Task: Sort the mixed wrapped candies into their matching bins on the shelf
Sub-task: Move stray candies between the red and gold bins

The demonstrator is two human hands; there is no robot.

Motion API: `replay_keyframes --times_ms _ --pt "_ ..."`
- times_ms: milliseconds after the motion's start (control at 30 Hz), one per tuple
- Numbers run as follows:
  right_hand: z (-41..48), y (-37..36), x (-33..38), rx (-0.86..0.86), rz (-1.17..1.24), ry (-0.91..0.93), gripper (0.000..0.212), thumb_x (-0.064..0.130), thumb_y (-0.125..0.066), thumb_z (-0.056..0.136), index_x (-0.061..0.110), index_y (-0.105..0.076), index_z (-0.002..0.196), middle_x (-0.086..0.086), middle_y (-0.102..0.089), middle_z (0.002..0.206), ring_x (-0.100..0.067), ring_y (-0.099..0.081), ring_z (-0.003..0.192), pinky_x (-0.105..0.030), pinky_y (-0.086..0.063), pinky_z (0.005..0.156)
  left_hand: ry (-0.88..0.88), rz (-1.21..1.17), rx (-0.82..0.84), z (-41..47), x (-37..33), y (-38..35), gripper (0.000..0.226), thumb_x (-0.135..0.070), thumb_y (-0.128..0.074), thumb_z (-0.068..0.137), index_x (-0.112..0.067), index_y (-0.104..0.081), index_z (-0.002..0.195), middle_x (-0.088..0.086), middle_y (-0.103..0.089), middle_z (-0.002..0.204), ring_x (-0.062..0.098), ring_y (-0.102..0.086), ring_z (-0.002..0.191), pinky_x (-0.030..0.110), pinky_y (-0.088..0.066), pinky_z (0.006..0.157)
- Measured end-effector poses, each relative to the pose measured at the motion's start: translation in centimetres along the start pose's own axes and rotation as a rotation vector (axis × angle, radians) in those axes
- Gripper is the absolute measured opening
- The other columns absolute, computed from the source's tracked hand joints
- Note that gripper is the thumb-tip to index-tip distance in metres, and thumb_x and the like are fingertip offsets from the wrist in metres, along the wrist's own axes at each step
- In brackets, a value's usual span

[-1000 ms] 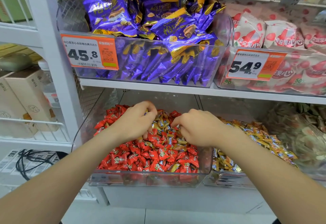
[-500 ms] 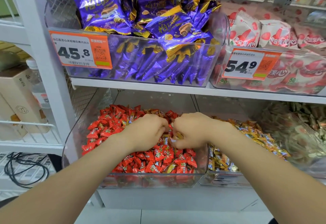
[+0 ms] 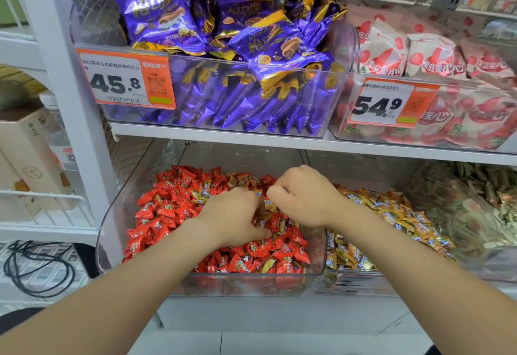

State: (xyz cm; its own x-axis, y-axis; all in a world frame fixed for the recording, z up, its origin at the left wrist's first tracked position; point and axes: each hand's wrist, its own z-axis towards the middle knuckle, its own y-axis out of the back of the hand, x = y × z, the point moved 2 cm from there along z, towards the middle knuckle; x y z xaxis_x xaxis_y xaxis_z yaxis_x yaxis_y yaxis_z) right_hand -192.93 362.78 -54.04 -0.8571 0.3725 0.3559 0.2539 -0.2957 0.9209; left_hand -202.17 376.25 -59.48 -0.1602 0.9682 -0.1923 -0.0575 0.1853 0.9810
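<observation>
The left hand (image 3: 232, 214) and right hand (image 3: 305, 198) huddle close, fingers curled down into the red candies (image 3: 167, 209); whether they pinch anything, I can't tell. Stray gold candies (image 3: 240, 179) litter this red bin (image 3: 112, 228), probably why they dig here. The gold bin (image 3: 363, 282) stands just beside it.

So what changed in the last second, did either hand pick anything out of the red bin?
Both hands closed in on each other in the red-candy bin: the left hand moved right and the right hand moved left, until they nearly touch over gold candies mixed among the red candies. Both are curled into the pile, so any pickup is hidden. Everything else stayed put.
</observation>
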Motion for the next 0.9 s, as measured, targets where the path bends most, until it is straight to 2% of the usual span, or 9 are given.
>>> replay_keyframes --times_ms 167,233,333,433,533,633,767,833,900 --pt "-0.3 0.3 -0.4 -0.098 0.034 0.016 0.065 0.047 -0.055 0.102 0.016 -0.034 0.048 -0.008 -0.026 0.047 -0.022 -0.027 0.047 -0.038 -0.035 0.051 0.031 -0.126 -0.017 0.4 0.1 0.0 0.024 -0.046 -0.078 0.084 -0.028 -0.065 0.093 -0.011 -0.054 0.089 0.018 -0.06 0.086 0.034 -0.051 0.069" --pt "-0.3 0.3 -0.9 -0.062 0.059 0.042 0.057 0.047 -0.059 0.1 0.022 -0.05 0.05 -0.005 -0.041 0.048 -0.018 -0.037 0.047 -0.034 -0.039 0.053 -0.008 -0.203 -0.008 0.5 0.6 0.2 0.025 -0.047 -0.077 0.086 -0.028 -0.062 0.093 -0.011 -0.057 0.087 0.015 -0.057 0.084 0.037 -0.053 0.074" --pt "-0.6 0.1 -1.0 0.059 0.007 0.079 0.024 0.039 -0.06 0.096 0.033 -0.079 0.082 0.015 -0.074 0.076 -0.008 -0.068 0.071 -0.034 -0.057 0.074 0.016 -0.333 -0.032 0.1 1.1 0.7 0.027 -0.044 -0.066 0.097 -0.024 -0.05 0.089 -0.004 -0.062 0.085 0.016 -0.057 0.075 0.038 -0.049 0.066" --pt "-1.1 -0.1 -0.2 0.183 -0.142 0.103 0.02 0.036 -0.06 0.095 0.037 -0.08 0.096 0.016 -0.075 0.086 -0.009 -0.068 0.081 -0.036 -0.059 0.08 0.107 -0.387 -0.068 -0.4 1.8 1.5 0.024 -0.037 -0.052 0.102 -0.017 -0.046 0.09 0.001 -0.061 0.079 0.017 -0.05 0.064 0.035 -0.039 0.056" --pt "-1.7 -0.2 0.7 0.322 -0.223 0.136 0.021 0.034 -0.065 0.095 0.044 -0.077 0.109 0.017 -0.072 0.089 -0.006 -0.063 0.084 -0.032 -0.055 0.079 0.133 -0.467 -0.119 -1.2 2.2 3.0 0.006 -0.022 -0.053 0.099 -0.016 -0.053 0.097 -0.003 -0.066 0.075 0.006 -0.047 0.049 0.023 -0.035 0.046" --pt "-2.1 -0.2 1.2 0.486 -0.168 0.138 0.012 0.045 -0.076 0.091 0.043 -0.077 0.104 0.029 -0.066 0.078 0.006 -0.059 0.078 -0.029 -0.05 0.071 0.106 -0.469 -0.133 -2.0 3.0 4.1 0.023 -0.01 -0.045 0.101 -0.024 -0.063 0.098 -0.007 -0.062 0.06 0.005 -0.044 0.041 0.017 -0.034 0.043" --pt "-2.6 -1.3 1.5 0.545 -0.303 0.158 0.035 0.06 -0.078 0.085 0.042 -0.075 0.114 0.023 -0.065 0.086 0.0 -0.058 0.087 -0.033 -0.052 0.078 0.062 -0.291 -0.088 -3.3 3.4 4.1 0.016 -0.025 -0.058 0.091 -0.03 -0.069 0.08 -0.006 -0.064 0.056 0.007 -0.053 0.046 0.029 -0.051 0.057" --pt "-2.7 -2.4 1.9 0.539 -0.326 0.203 0.03 0.057 -0.075 0.088 0.04 -0.077 0.113 0.019 -0.072 0.099 -0.006 -0.063 0.094 -0.036 -0.056 0.081 0.053 -0.21 -0.016 -3.6 3.2 3.6 0.004 -0.034 -0.069 0.079 -0.033 -0.07 0.076 -0.014 -0.064 0.058 0.004 -0.057 0.055 0.03 -0.055 0.063" --pt "-2.5 -3.0 2.2 0.529 -0.341 0.223 0.025 0.052 -0.072 0.091 0.035 -0.079 0.109 0.017 -0.073 0.095 -0.006 -0.059 0.086 -0.035 -0.056 0.076 0.052 -0.069 0.038 -3.6 3.0 3.2 0.012 -0.042 -0.075 0.073 -0.037 -0.07 0.082 -0.016 -0.059 0.064 0.003 -0.057 0.069 0.032 -0.055 0.067"
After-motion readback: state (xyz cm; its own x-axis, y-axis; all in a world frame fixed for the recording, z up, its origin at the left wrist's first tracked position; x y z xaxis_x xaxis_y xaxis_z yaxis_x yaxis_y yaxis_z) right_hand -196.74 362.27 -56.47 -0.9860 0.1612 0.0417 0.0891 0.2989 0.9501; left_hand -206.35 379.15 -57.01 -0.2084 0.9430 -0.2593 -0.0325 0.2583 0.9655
